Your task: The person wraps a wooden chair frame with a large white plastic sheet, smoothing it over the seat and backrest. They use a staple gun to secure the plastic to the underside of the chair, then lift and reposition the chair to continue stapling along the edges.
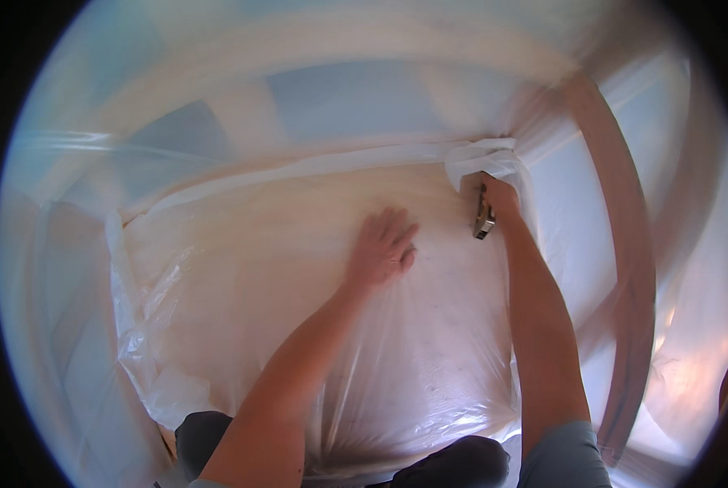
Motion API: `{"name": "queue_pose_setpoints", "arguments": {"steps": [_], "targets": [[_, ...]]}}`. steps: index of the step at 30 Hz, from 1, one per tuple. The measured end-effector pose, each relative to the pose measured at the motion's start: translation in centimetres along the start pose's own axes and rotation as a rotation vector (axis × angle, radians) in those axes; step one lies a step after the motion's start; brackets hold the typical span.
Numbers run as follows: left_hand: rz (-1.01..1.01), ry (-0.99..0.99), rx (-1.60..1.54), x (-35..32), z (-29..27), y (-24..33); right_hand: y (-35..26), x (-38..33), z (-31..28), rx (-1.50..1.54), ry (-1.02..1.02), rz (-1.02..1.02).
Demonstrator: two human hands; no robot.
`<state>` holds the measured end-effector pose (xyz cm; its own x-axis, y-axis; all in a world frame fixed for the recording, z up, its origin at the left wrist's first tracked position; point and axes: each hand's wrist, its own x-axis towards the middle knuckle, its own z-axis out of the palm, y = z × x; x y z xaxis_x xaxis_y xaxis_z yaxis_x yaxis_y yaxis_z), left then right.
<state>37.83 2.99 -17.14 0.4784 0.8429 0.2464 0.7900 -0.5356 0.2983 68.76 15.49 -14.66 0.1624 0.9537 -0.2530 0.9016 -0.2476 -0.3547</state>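
Note:
A clear plastic sheet (250, 285) is stretched over a pale, board-like surface in front of me, with bunched folds along its edges. My left hand (383, 246) presses flat on the sheet near the middle, fingers spread. At the far right corner, my right hand (504, 198) is closed round a metal staple gun (483, 223). Its front end is partly hidden by my fingers and the loose plastic (482, 159) gathered in that corner. Whether it touches the surface I cannot tell.
A curved-looking wooden beam (628, 268) runs down the right side. Behind the far edge are blue-grey panels (348, 102) between pale studs, veiled by plastic. My dark-clothed knees (462, 465) sit at the near edge.

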Motion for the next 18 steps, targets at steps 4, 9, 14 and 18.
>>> {"name": "queue_pose_setpoints", "arguments": {"steps": [4,9,14,18], "targets": [[0.007,0.015,-0.004,-0.3,0.2,0.1,-3.5,-3.9,-1.9,0.829,-0.001,0.318],[-0.005,-0.046,-0.038,-0.5,-0.2,-0.1,-8.6,-14.4,-2.9,0.745,-0.236,0.265],[-0.072,-0.244,-0.284,0.1,-3.4,-1.7,-13.9,-23.6,-3.1,0.821,-0.321,0.211],[-0.076,-0.286,-0.081,-6.7,-7.2,-5.2,-16.5,-27.1,-3.0,0.735,-0.303,0.145]]}}
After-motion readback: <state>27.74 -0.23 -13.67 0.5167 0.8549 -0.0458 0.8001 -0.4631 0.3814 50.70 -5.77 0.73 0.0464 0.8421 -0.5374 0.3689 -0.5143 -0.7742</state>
